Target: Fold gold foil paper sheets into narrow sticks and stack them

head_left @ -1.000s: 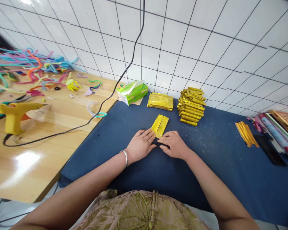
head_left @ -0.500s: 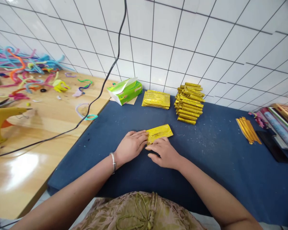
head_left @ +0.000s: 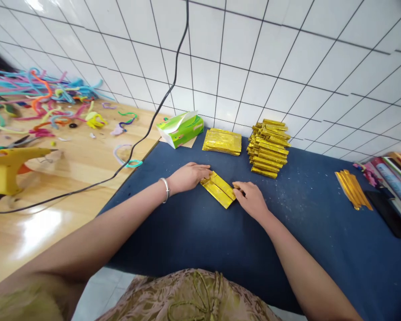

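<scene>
Head view: the left hand lies flat, fingers extended, pressing 1 end of the folded gold foil sheet on the blue counter. The right hand touches the opposite end; whether it pinches or presses cannot be told. The sheet lies between the 2 hands. Step in hand, by judgement: creasing a fold. The next move calls for aligned edges and firm pressure. Compared with 0.5 s ago, the sheet has turned and the hands are farther apart.
</scene>
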Tool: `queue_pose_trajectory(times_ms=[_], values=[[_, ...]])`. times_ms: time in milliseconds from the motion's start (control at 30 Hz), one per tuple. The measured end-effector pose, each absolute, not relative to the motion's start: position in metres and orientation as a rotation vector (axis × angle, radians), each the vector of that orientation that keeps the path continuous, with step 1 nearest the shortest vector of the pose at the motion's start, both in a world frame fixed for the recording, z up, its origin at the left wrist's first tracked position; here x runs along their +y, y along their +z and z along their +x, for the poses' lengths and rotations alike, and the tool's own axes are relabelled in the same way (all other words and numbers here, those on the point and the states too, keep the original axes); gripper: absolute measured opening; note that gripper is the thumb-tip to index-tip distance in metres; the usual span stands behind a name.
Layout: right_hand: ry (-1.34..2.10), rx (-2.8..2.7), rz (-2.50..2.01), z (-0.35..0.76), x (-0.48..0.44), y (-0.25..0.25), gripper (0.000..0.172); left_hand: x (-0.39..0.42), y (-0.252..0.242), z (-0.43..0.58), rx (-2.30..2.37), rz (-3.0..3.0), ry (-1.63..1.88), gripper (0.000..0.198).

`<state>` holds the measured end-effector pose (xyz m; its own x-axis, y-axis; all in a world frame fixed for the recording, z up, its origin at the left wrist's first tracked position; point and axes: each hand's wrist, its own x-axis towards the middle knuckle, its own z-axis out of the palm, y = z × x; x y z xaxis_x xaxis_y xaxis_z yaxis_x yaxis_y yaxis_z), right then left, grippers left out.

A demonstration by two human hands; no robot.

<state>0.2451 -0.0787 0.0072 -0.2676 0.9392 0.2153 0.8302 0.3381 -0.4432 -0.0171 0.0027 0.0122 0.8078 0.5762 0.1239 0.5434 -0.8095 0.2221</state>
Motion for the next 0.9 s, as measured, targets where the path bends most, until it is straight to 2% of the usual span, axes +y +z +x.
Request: queue_pose_trajectory(times_ms=[100, 233, 333, 433, 533, 767, 900], values=[[0.417, -2.259, -1.453, 0.232, -0.091, 0.016, 0.02, 0.033, 0.011, -0.012, 0.773, 2.865, 0.358, 0.03], [0.529, -2.307, -1.355, 0.227, -0.096, 0.023, 0.022, 0.049, 0.002, -0.004, 0.582, 2.881, 0.533, 0.03], [0.421, -2.274, -1.397, 0.226, -0.081, 0.024, 0.024, 0.05, -0.003, -0.003, 0.5, 2.842, 0.608, 0.033], [0.303, -2.349, -1.363, 0.221, -0.055, 0.021, 0.035, 0.051, -0.005, -0.004, 0.471, 2.816, 0.62, 0.034], [0.283, -2.546, -1.297, 0.215, -0.03, 0.011, 0.044, 0.05, -0.006, -0.008, 0.509, 2.836, 0.588, 0.035], [0.254, -2.731, -1.238, 0.223, -0.017, -0.004, 0.047, 0.029, -0.003, -0.033, 0.649, 2.903, 0.341, 0.049], [0.194, -2.749, -1.283, 0.223, -0.023, -0.001, 0.046, 0.015, 0.001, -0.04, 0.687, 2.93, 0.248, 0.05]])
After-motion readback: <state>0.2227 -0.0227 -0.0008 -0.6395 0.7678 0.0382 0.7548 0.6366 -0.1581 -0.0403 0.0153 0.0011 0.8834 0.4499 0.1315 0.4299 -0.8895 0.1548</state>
